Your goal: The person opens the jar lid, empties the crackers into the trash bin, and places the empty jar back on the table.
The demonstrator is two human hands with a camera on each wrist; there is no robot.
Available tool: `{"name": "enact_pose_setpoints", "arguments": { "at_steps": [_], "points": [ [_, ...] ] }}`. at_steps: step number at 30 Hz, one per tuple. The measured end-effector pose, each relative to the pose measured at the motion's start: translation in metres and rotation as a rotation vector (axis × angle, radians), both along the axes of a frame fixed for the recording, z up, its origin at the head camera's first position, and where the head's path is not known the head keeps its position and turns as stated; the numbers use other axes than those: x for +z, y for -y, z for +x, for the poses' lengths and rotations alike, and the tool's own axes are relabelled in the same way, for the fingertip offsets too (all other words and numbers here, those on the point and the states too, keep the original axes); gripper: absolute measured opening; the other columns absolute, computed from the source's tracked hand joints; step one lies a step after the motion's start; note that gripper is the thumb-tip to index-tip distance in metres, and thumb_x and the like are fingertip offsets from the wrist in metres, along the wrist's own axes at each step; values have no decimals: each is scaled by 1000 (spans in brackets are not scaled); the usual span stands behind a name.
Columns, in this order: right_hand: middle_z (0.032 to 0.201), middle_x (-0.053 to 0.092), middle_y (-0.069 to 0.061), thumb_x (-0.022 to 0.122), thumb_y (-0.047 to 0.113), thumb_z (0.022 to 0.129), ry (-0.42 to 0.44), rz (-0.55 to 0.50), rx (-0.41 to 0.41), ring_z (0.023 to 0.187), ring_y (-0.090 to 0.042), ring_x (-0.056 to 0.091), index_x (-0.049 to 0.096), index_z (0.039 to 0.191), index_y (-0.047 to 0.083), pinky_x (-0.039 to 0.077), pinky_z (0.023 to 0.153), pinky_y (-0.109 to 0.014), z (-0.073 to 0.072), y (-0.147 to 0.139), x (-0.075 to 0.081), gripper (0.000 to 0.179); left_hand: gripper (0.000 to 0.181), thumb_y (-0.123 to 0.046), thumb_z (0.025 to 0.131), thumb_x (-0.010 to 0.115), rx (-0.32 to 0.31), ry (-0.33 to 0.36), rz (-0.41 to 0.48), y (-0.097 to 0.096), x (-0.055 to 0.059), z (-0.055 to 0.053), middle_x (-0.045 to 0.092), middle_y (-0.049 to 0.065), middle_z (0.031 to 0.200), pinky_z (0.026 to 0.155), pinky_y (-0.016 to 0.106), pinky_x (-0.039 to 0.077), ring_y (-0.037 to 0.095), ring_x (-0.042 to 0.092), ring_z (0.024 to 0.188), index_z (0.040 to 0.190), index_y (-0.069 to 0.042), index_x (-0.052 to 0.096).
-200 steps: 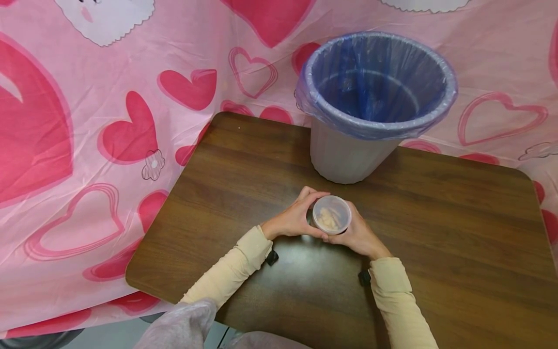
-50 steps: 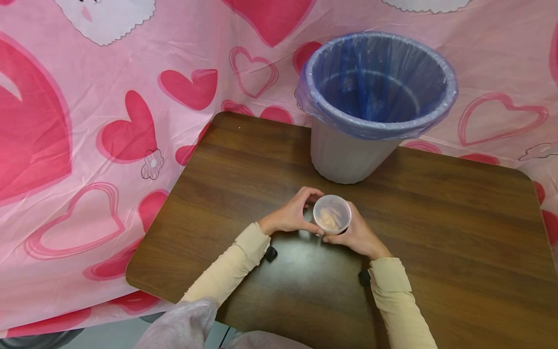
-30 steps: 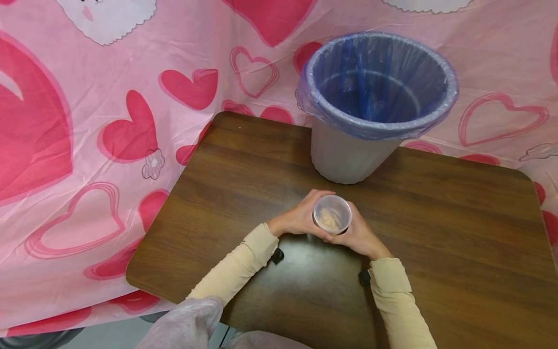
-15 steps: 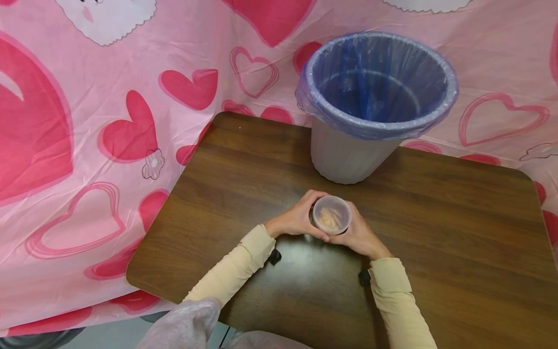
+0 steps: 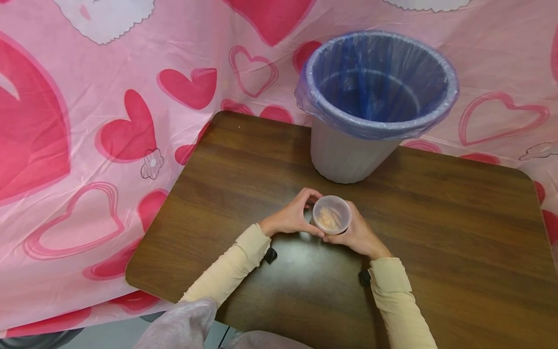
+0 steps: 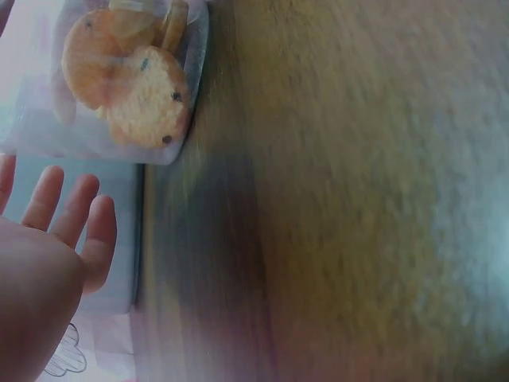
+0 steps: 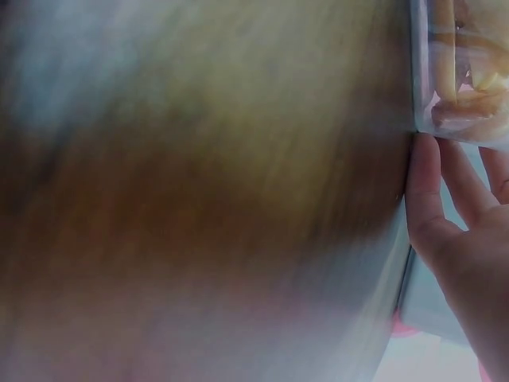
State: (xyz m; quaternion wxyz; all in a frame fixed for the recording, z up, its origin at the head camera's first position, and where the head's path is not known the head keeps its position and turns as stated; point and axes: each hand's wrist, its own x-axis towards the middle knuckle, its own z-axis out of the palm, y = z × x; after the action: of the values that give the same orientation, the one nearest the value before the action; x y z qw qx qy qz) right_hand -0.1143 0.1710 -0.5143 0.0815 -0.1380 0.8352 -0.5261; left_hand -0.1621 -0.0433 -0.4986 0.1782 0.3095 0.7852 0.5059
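A clear plastic jar [image 5: 332, 215] with a round translucent top stands upright on the brown table, in front of the bin. Inside it lie several pale cookies [image 6: 147, 107] with dark bits, seen through the wall in the left wrist view. My right hand [image 5: 359, 232] holds the jar from the right, and its fingertips [image 7: 425, 151] meet the lower edge of the wall. On the left, my left hand [image 5: 292, 215] curves around the jar with a gap between palm and wall. Its thumb tip is close to the near rim, and its fingers [image 6: 99, 239] stand apart from the wall.
Behind the jar stands a white bin [image 5: 344, 157] with a blue liner bag [image 5: 379, 127] folded over its rim. The wooden table [image 5: 209, 208] has rounded corners. A pink cloth [image 5: 187, 29] with hearts hangs behind and to the left.
My left hand, earlier wrapped against the jar, has loosened and drawn back slightly left. It went through a similar loosening and regripping before. The jar and right hand stay in place.
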Motion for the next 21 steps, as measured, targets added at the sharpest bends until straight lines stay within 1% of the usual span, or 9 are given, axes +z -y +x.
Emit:
{"name": "enact_pose_setpoints", "arguments": {
  "at_steps": [4, 8, 11, 14, 18, 19, 21],
  "points": [
    [125, 41, 1, 87, 30, 50, 5, -2, 0, 110, -17, 44, 30, 132, 24, 35, 91, -43, 0, 0, 0, 100, 88, -35, 53, 85, 6, -18, -9, 0, -1, -2, 39, 0, 121, 88, 30, 40, 10, 43, 109, 123, -16, 35],
    [124, 42, 3, 87, 34, 50, 21, 8, -13, 108, -17, 45, 30, 131, 25, 36, 90, -42, 1, 0, 0, 100, 99, -37, 53, 85, -10, -38, -9, -2, -1, -3, 37, 2, 128, 88, 27, 40, 11, 43, 110, 131, -19, 27],
    [124, 43, 1, 87, 34, 51, 21, 33, -16, 108, -18, 45, 29, 133, 23, 37, 89, -41, 2, 1, 3, 101, 106, -37, 53, 85, -32, -53, -2, -5, 0, -3, 33, 5, 133, 90, 26, 39, 13, 41, 112, 137, -19, 22],
    [125, 43, -5, 86, 28, 53, 16, 32, -10, 109, -21, 45, 29, 133, 17, 36, 89, -43, 5, 4, 14, 99, 109, -35, 53, 85, -45, -64, 23, -8, 0, -3, 32, 6, 135, 92, 26, 38, 13, 39, 114, 139, -19, 20],
    [126, 42, -10, 85, 21, 56, 25, 33, -9, 111, -25, 44, 29, 133, 10, 35, 91, -45, 9, 8, 32, 96, 110, -34, 51, 86, -37, -84, 41, -13, 0, -1, 34, 3, 136, 97, 26, 35, 8, 37, 118, 139, -21, 20],
    [126, 42, -11, 85, 20, 56, 28, 37, -9, 111, -26, 44, 29, 133, 10, 34, 91, -46, 10, 8, 34, 96, 110, -34, 51, 86, -34, -92, 39, -14, 0, -1, 35, 4, 136, 99, 27, 33, 7, 37, 119, 139, -21, 21],
    [127, 42, -8, 85, 22, 56, 26, 50, -12, 112, -24, 43, 28, 134, 12, 34, 92, -44, 8, 5, 26, 97, 109, -35, 51, 86, -30, -114, 25, -16, 1, 0, 35, 2, 136, 100, 28, 31, 6, 36, 119, 138, -22, 22]
  ]
}}
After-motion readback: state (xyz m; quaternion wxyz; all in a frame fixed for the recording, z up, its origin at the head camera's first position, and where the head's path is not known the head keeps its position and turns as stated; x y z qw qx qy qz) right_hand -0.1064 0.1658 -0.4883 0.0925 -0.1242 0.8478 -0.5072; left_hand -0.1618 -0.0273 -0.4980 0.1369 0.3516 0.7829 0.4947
